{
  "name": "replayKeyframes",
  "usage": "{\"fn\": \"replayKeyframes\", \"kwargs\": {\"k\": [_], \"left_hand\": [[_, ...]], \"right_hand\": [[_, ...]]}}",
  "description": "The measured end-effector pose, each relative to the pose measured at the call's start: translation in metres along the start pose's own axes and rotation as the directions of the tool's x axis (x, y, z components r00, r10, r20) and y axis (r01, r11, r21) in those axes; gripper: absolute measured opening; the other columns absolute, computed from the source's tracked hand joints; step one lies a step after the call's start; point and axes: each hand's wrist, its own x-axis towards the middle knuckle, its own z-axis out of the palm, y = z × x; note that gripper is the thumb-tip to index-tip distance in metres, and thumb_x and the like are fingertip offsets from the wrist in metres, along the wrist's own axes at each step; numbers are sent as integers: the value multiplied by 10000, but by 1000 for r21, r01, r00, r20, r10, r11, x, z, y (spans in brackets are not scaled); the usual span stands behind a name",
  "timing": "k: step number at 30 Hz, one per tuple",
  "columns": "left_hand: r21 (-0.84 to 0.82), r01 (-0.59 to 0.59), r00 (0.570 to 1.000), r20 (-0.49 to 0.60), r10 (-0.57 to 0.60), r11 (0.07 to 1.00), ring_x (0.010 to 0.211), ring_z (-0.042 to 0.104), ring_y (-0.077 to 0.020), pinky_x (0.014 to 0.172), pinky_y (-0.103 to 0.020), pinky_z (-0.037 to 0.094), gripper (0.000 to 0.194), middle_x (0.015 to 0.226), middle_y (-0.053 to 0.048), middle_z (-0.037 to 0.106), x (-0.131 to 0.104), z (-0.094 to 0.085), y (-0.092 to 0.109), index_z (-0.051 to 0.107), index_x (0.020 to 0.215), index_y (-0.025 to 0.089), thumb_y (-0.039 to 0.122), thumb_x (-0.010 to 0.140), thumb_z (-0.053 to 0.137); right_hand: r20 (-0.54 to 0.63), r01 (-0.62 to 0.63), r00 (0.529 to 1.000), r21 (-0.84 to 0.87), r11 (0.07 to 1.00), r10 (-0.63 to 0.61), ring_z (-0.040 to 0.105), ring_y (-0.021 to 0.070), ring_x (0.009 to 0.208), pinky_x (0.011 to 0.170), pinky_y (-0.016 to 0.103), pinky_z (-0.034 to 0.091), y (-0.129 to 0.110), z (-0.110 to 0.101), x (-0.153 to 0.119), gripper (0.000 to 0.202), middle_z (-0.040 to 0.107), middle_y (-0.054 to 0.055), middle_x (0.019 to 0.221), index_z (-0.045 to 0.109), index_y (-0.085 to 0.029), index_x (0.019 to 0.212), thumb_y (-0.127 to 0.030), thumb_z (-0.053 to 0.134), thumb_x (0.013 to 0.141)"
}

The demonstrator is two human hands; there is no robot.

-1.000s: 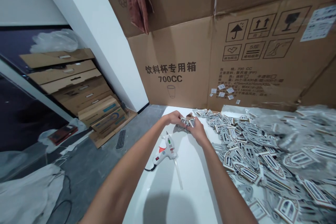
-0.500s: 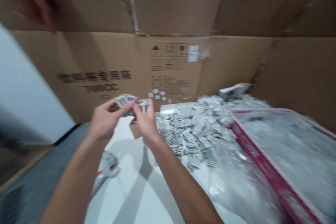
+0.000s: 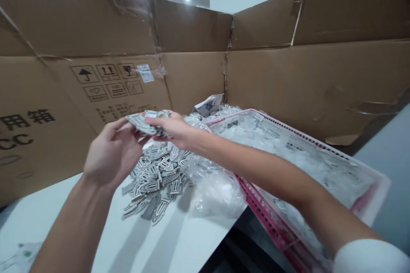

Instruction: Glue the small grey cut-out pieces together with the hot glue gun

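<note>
1. The left hand (image 3: 112, 153) grips the left part of a stack (image 3: 144, 123) of flat grey-and-white pieces, its thumb at the upper left edge and its fingers reaching underneath; the palm is partly turned up.
2. The right hand (image 3: 174, 128) closes on the right part of the same stack, thumb laid over the top and fingers around the far side and below. The two hands are close together.
3. The stack is held up in the air, over the far left part of the pile (image 3: 156, 175). Its pieces lie roughly flat on one another, with their edges slightly out of line.
4. The pile, made of similar loose pieces, spreads over the white tabletop (image 3: 128, 239), below and to the right of the left hand. Some pieces overlap at odd angles.
5. A clear plastic bag (image 3: 218, 194) lies at the right of the pile, beside the pink-and-white basket (image 3: 265, 209).
6. The basket stands at the right, with clear plastic packaging inside it; the right forearm passes above it.
7. A printed pouch (image 3: 208, 104) lies at the far side, left of the basket's far corner.
8. Cardboard (image 3: 192, 76) walls rise behind, printed at the left with handling symbols and bearing a white label (image 3: 145, 73).
9. At the near left edge, part of a white tool (image 3: 27, 256) with a green mark shows.
</note>
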Motion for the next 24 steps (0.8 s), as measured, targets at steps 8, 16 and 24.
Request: {"fn": "replayKeyframes", "kwargs": {"k": [8,16,24], "left_hand": [[-100,150,956,268,-119,984,1367,626,-360,1147,-509,558,559,1495,-58,670,-12,64,-34,765,1284,327,706,886,660],[252,446,842,208,-498,859,1332,664,-379,1203,-494,498,622,1373,-63,747,-50,46,-130,796,1161,317,808,788,708],[404,29,894,398,-205,914,1192,709,-320,1042,-413,606,488,1244,-41,777,-14,120,-84,775,1134,304,707,871,692]], "right_hand": [[-365,-48,931,-179,983,-21,734,198,857,591,272,543,-80,-186,-86,340,755,59,983,532,-226,922,-213,859,831],[-675,-350,726,-202,914,129,741,217,952,667,272,597,-68,-333,-170,236,738,76,1051,629,-217,932,-220,844,836],[-562,-518,788,-383,764,252,695,249,1014,765,320,595,-69,-359,-239,374,716,66,1149,672,-248,1073,-377,882,791]]}}
